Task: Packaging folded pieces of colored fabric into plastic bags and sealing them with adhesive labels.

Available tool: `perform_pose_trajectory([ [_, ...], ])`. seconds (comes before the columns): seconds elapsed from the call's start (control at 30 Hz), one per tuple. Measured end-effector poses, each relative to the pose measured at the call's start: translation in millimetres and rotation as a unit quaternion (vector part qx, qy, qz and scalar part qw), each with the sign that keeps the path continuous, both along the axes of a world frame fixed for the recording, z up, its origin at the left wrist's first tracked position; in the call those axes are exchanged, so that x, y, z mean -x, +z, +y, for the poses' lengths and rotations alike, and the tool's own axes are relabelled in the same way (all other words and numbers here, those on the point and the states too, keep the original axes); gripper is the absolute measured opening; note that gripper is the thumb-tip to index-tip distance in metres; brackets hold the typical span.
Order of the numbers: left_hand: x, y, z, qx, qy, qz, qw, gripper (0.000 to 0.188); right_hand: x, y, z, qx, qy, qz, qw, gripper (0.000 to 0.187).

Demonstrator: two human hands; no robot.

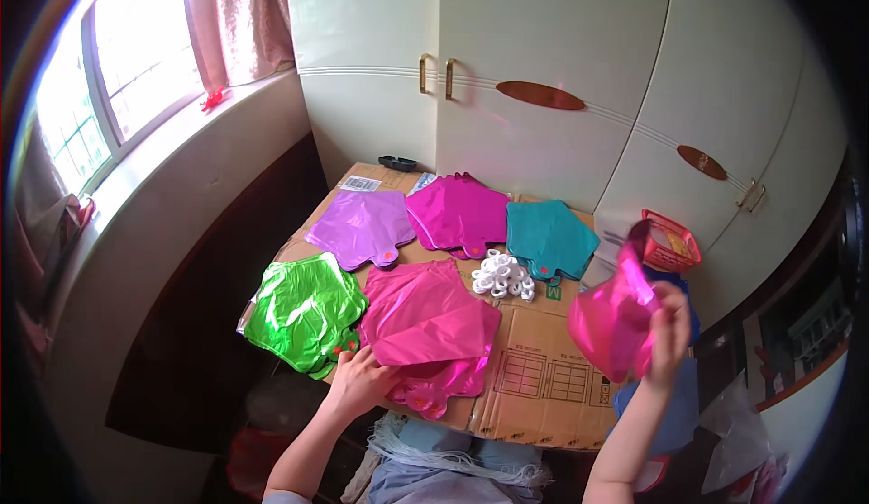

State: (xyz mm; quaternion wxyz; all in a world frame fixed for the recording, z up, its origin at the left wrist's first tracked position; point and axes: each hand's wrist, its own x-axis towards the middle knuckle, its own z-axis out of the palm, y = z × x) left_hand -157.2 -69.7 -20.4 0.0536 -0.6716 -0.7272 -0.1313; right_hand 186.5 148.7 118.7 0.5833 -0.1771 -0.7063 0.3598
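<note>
My right hand [668, 337] is raised over the right side of the cardboard, closed on a crumpled shiny pink foil sheet [608, 325] that hangs in folds. My left hand [360, 383] lies with its fingers stretched out on the lower left edge of a pile of flat pink foil sheets [425, 309]. The top sheet of that pile is partly folded over. Just left of this hand is a pile of green foil sheets [303, 312], each with a small rounded tab at the bottom.
Further back on the cardboard [525, 404] lie lilac [362, 225], magenta [458, 214] and teal foil sheets [550, 237]. Small white rings [503, 276] are heaped near the middle. A red basket [670, 240] stands at the back right, before white cabinets [552, 24].
</note>
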Motion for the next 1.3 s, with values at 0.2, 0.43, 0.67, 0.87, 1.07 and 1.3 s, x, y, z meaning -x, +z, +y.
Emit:
perform_pose_trajectory([
  [0.2,8,14,26,0.067,0.0,-0.003,0.998,0.042,13,-58,-57,-0.182,-0.004,-0.417,0.89,0.011],
  [0.43,22,13,43,0.127,-0.022,-0.084,0.988,0.085,2,-146,-74,-0.102,0.003,-0.526,0.844,0.05],
  [0.67,-16,32,69,-0.008,-0.053,0.004,0.999,0.048,-15,-151,-54,-0.128,-0.058,-0.461,0.876,0.06],
  [0.87,-108,41,154,0.011,-0.302,-0.048,0.952,0.026,-32,-136,-41,-0.129,-0.154,-0.466,0.862,0.045],
  [1.07,-173,-3,269,-0.043,-0.292,-0.149,0.944,0.032,-27,-172,-58,-0.128,-0.121,-0.562,0.808,0.061],
  [1.3,-175,6,271,0.118,-0.167,-0.179,0.962,0.025,-30,-174,-66,-0.112,-0.147,-0.591,0.785,0.075],
])
